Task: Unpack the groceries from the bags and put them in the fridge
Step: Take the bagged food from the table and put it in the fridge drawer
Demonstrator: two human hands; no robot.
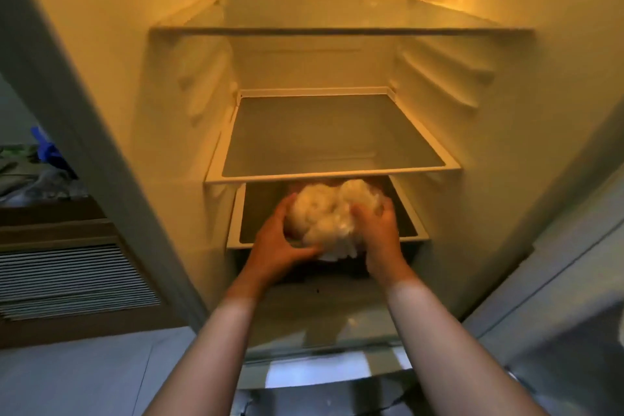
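Now both hands, left hand and right hand, are cupping a soft, crinkly plastic-wrapped bundle over the fridge's lowest shelf, fingers curling around its sides, probably light and slippery.

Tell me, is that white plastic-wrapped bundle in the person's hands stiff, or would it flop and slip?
The white bundle looks soft rather than stiff: its wrap is crumpled and lumpy. Both the left hand and right hand cup it, so it probably sags or shifts one-handed. The glossy film may be slippery.
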